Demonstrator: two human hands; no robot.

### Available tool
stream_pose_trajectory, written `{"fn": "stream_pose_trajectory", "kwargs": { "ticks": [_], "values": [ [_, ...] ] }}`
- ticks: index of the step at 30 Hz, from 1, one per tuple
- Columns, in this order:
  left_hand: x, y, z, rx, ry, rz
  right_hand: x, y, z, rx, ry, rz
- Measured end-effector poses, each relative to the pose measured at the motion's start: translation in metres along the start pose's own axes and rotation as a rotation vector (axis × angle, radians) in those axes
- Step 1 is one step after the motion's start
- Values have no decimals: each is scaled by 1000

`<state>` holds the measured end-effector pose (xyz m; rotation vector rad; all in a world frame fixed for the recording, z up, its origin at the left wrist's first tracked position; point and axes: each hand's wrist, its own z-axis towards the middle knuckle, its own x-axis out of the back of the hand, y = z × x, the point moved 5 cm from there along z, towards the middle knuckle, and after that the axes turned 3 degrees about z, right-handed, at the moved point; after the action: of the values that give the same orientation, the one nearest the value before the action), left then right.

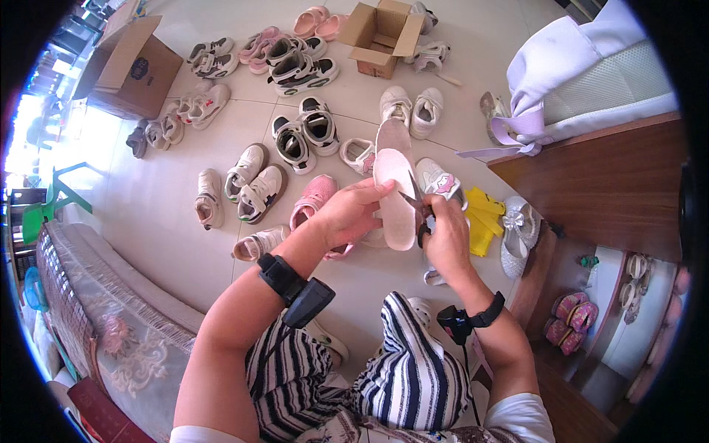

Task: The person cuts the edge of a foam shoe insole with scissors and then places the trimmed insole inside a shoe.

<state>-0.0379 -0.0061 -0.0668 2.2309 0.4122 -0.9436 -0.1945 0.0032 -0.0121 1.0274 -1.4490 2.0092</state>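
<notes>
My left hand [354, 213] pinches a pale pinkish shoe insole [397, 216], with its thumb on the face. A longer, browner insole [394, 139] shows behind it and reaches past its upper end. My right hand [448, 232] grips a pair of scissors [422, 207] by the handles. Their blades are apart at the right edge of the pale insole; whether they touch it I cannot tell. Beneath my hands on the tiled floor lie a pink knit shoe [314, 199] and a white shoe with a cartoon patch [440, 178].
Many pairs of children's shoes [304, 133] stand on the floor. Open cardboard boxes [382, 39] stand farther off and at the left [135, 72]. Yellow cloth [483, 221] lies at the right, by silver shoes [515, 238] and a wooden cabinet [609, 183]. A covered sofa [138, 310] is at the left.
</notes>
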Motion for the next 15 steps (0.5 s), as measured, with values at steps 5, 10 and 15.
{"fn": "stream_pose_trajectory", "kwargs": {
  "ticks": [5, 10, 15],
  "values": [
    [-14, 20, -7, -171, 196, 82, -17, 17, 4, -231, -43, 633],
    [7, 28, -1, -269, 242, 300, -27, 16, 19, -308, -89, 835],
    [-8, 36, -8, -298, 273, 464, -26, 11, 27, -222, -80, 781]
  ]
}}
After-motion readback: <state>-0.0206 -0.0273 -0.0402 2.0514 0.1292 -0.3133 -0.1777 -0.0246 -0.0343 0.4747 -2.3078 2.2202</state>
